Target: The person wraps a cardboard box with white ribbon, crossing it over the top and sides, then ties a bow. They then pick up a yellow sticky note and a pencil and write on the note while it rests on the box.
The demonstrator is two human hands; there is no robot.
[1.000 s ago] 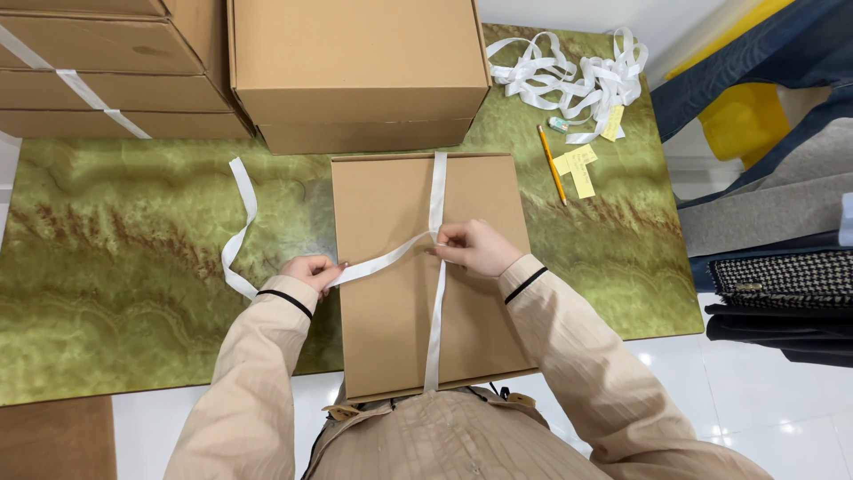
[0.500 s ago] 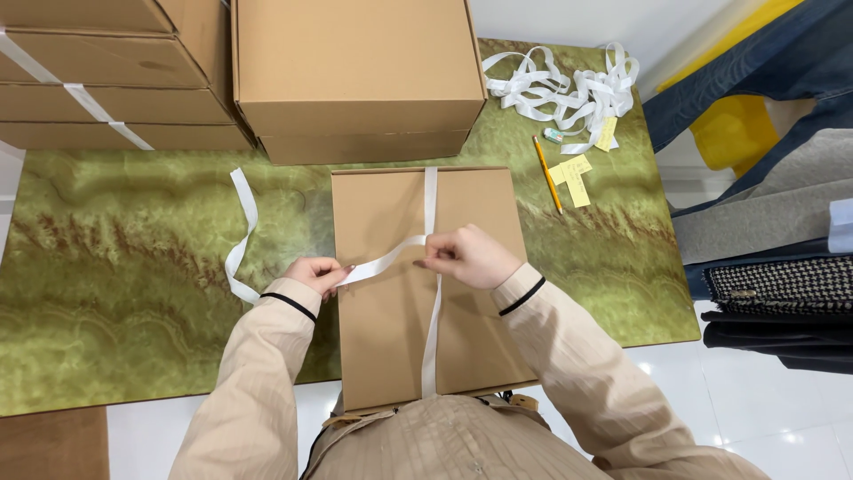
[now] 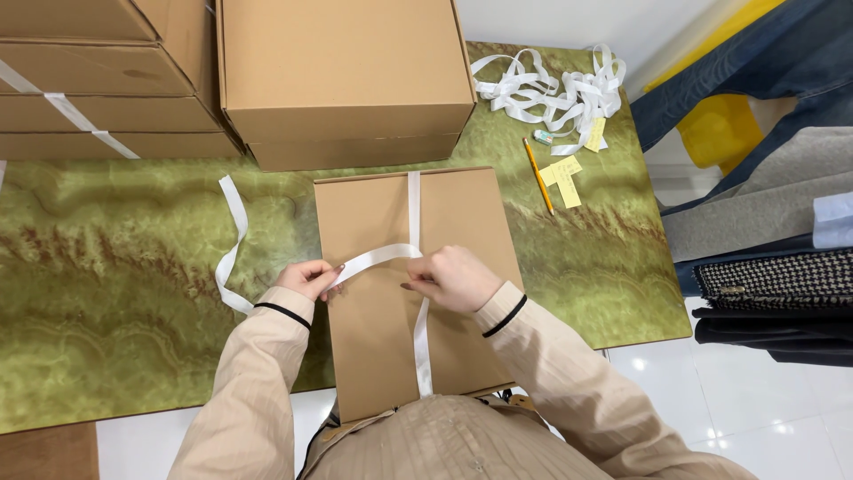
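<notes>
A flat rectangular cardboard box [image 3: 382, 293] of plain matte brown board is laid on the near middle of the worktop [image 3: 115, 293], its near edge overhanging toward the person. A flat white ribbon [image 3: 414, 213] is run lengthwise over the lid, from the far edge to the near edge, and a second run of it is drawn crosswise to the left at mid-length. The left hand [image 3: 306, 278] is closed in a narrow pinch on the crosswise run at the left edge of the box; from there the loose tail is carried off the box and is curled over the worktop to the left. The right hand [image 3: 455, 277] is closed on the ribbon where the two runs cross, with the fingers curled down against the lid. The worktop surface is glossy and veined in green and brown, like polished stone. A larger closed carton [image 3: 342, 80] is set just beyond the flat box, and a stack of flat cartons [image 3: 98, 80], one banded with white ribbon, is placed at the far left. At the far right, a tangled heap of white ribbon [image 3: 555, 93], a yellow pencil [image 3: 538, 175] and small yellow paper slips [image 3: 562, 178] are seen.
</notes>
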